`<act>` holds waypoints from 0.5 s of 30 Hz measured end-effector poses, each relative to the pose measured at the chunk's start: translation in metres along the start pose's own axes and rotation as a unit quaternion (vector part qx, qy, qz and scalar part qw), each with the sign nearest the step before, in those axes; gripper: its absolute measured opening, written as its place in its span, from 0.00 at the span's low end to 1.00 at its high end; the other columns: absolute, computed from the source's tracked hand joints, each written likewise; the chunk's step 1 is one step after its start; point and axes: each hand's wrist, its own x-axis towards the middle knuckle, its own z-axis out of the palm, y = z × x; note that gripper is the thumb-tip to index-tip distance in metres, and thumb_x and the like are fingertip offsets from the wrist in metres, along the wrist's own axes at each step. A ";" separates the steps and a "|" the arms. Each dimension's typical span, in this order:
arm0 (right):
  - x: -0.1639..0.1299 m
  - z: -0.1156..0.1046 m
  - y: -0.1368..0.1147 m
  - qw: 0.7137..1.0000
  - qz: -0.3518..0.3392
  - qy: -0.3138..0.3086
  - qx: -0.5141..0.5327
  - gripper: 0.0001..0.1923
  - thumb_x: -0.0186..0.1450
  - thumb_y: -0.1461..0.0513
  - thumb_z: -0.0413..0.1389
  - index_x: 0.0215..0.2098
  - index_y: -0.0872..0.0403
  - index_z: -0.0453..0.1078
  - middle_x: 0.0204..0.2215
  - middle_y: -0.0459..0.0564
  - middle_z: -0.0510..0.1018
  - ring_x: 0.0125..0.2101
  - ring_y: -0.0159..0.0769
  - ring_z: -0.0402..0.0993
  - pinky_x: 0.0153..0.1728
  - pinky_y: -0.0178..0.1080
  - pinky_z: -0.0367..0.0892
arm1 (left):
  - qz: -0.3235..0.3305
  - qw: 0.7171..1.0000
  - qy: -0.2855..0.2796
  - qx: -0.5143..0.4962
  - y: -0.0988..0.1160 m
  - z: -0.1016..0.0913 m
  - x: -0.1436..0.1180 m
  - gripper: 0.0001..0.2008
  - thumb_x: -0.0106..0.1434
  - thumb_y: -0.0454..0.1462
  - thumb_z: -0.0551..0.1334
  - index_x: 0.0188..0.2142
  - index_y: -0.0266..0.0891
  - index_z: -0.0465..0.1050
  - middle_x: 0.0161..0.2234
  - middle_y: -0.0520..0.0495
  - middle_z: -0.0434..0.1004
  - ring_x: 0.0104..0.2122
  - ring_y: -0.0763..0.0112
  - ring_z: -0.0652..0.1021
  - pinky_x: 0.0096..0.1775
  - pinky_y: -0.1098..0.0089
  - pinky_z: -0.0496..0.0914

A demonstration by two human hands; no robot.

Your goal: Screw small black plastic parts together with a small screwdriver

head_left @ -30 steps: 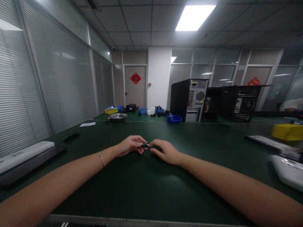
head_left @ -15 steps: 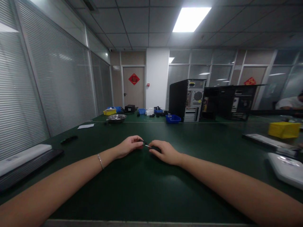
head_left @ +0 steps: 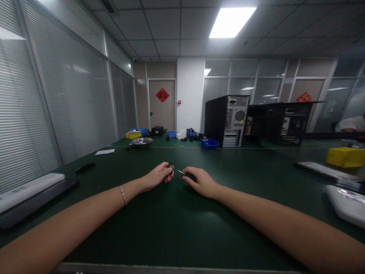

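Over the middle of the green table (head_left: 182, 228), my left hand (head_left: 158, 176) pinches a small dark part (head_left: 170, 166) with a hint of green on it. What kind of part it is, I cannot make out. My right hand (head_left: 201, 182) is wrapped round the dark handle of a screwdriver (head_left: 180, 172). The thin metal shaft points left toward the small part, and its tip sits close beside my left fingers. Whether the tip touches the part, I cannot tell.
A keyboard (head_left: 34, 205) lies at the left, near a dark green-handled tool (head_left: 85, 168). Farther back are a metal bowl (head_left: 141, 142), a blue bin (head_left: 210, 143) and a computer tower (head_left: 228, 121). A yellow bin (head_left: 345, 157) stands at the right, where a person's sleeve (head_left: 352, 124) shows.
My left hand has turned, so the small dark part now stands up between the fingers. The screwdriver has tilted, its tip higher, and my right hand has shifted slightly right.
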 end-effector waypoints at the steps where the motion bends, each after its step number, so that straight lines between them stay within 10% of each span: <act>1: 0.000 0.000 0.000 1.000 0.003 0.004 0.001 0.10 0.64 0.60 0.49 0.43 0.53 0.67 0.37 0.50 0.75 0.36 0.37 0.70 0.37 0.36 0.64 | 0.001 1.000 -0.004 0.012 0.001 0.001 0.000 0.14 0.62 0.43 0.54 0.41 0.36 0.63 0.31 0.49 0.67 0.26 0.76 0.68 0.29 0.73 0.62; 15: -0.002 0.001 0.002 0.999 0.033 0.038 -0.007 0.15 0.64 0.59 0.50 0.49 0.51 0.61 0.29 0.47 0.72 0.28 0.34 0.68 0.28 0.34 0.60 | -0.002 0.998 -0.012 0.067 0.005 0.005 -0.002 0.17 0.60 0.46 0.56 0.42 0.35 0.66 0.24 0.54 0.59 0.23 0.77 0.60 0.26 0.73 0.56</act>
